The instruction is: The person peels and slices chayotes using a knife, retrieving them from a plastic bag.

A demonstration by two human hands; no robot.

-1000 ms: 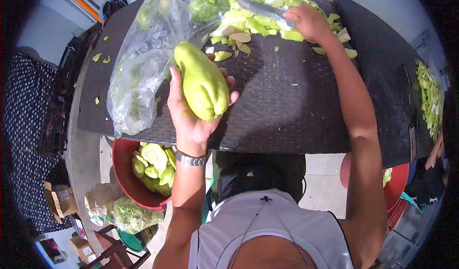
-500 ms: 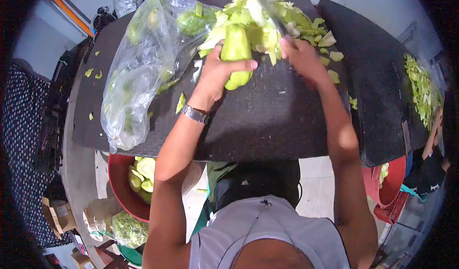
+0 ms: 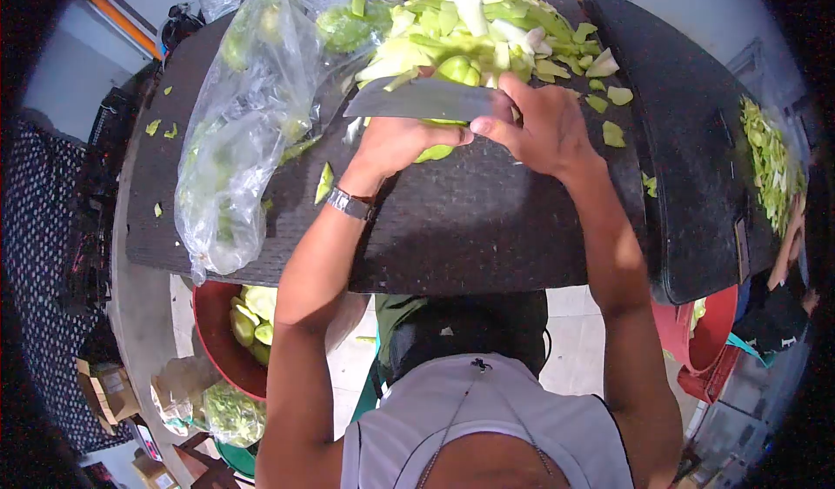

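My left hand point(image 3: 393, 146) is wrapped round a pale green chayote point(image 3: 434, 153) over the dark table point(image 3: 487, 228). Most of the chayote is hidden behind the hand and the blade. In my right hand point(image 3: 550, 128) is a wide-bladed knife point(image 3: 417, 100), gripped by its handle. The blade lies level, pointing left, across the chayote and just above my left fingers. Whether its edge touches the chayote I cannot tell. Beyond both hands rises a heap of green peelings and slices point(image 3: 474, 24).
A clear plastic bag point(image 3: 230, 154) holding green chayotes lies on the left. Under the table's front edge stand a red tub point(image 3: 213, 337) with pale chayotes and another red container point(image 3: 715, 324). A second dark table point(image 3: 696, 159) at right bears more peelings point(image 3: 770, 159), near another person's arm point(image 3: 790, 244).
My right hand has brought the knife down and left, from pointing up over the heap to lying across the chayote. My left hand keeps hold of the chayote.
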